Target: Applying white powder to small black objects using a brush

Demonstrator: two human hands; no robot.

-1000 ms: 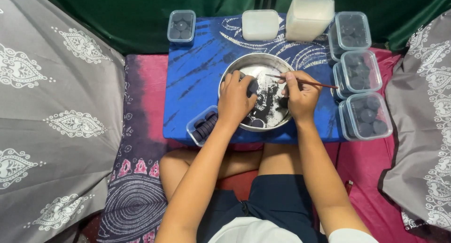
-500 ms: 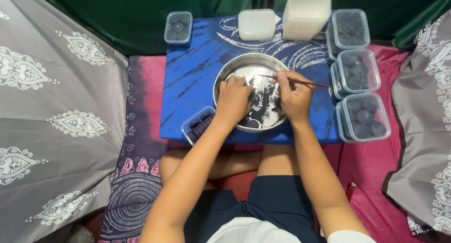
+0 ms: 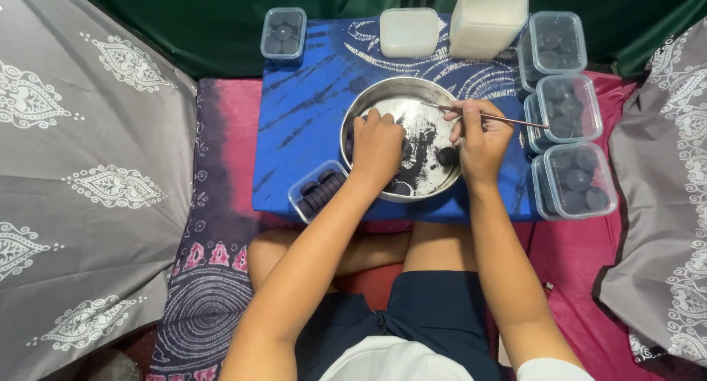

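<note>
The round shiny metal bowl (image 3: 401,134), dusted inside with dark crumbs and holding round dark cookies (image 3: 446,156), sits on the blue patterned cloth (image 3: 302,123). The left hand (image 3: 377,147) reaches into the bowl, fingers curled; what it grips is hidden. Over the bowl's right rim, the right hand (image 3: 480,139) pinches a thin metal tool (image 3: 508,120).

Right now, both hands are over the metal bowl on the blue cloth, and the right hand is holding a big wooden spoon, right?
Almost. In the head view both hands, left hand and right hand, are over the metal bowl on the blue cloth, but the right hand holds a thin metal utensil, not a big wooden spoon.
</note>
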